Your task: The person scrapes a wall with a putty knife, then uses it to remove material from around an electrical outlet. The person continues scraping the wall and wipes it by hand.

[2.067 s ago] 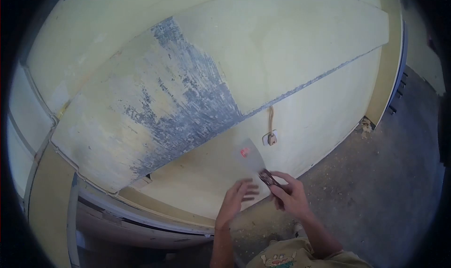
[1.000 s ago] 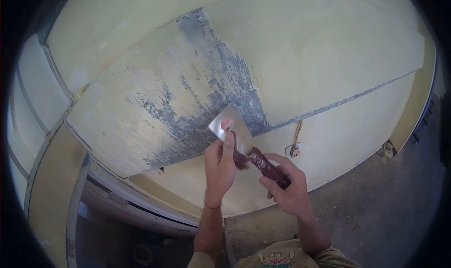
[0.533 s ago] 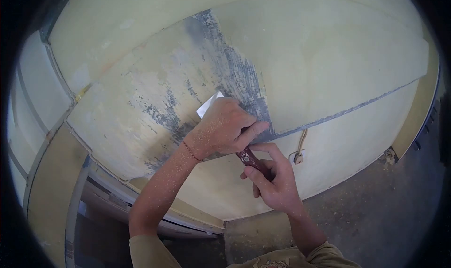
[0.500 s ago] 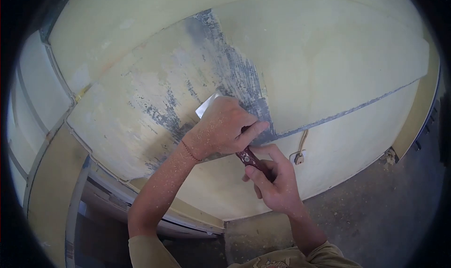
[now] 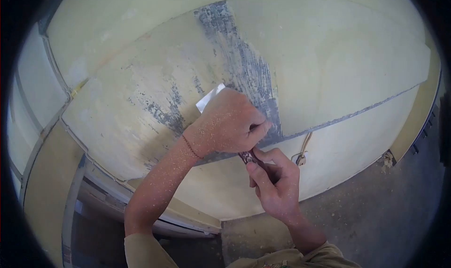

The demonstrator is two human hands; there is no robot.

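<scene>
A scraper with a shiny metal blade (image 5: 210, 98) lies against a pale panel (image 5: 343, 66) whose coating is partly worn away. My left hand (image 5: 230, 121), wearing a thin beaded bracelet and speckled with pale flakes, is closed around the scraper just behind the blade. Below it, my right hand (image 5: 277, 181) grips the dark red, patterned handle (image 5: 247, 158). Grey streaks (image 5: 249, 70) run down the panel beside the blade. The blade's right part and most of the handle are hidden by my hands.
A cord with a small fitting (image 5: 301, 160) hangs below the panel's lower edge on the right. Concrete floor (image 5: 347, 211) lies at lower right. To the left are framed pale panels (image 5: 49, 174) and a dark opening (image 5: 101, 230).
The view has shifted a little, so the panel sits slightly farther right in it. Both hands still hold the scraper, its blade a little higher and farther left against the panel.
</scene>
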